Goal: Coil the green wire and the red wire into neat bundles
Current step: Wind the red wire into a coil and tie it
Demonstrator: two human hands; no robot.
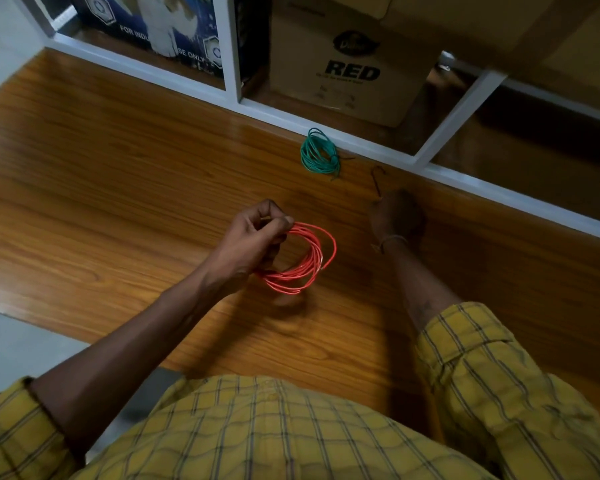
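Red wire (coiled) — left hand pinches it; right hand blurred, grip unclear.

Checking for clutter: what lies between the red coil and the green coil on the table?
Head view: only bare wood tabletop lies between the red coil and the green coil. A small dark hook sits off to the right of that stretch.

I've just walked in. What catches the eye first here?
The bright red coil, gripped by the left hand above the middle of the wooden table. Behind it a tied green coil lies by the table's far edge. The blurred right hand reaches toward a small dark wire.
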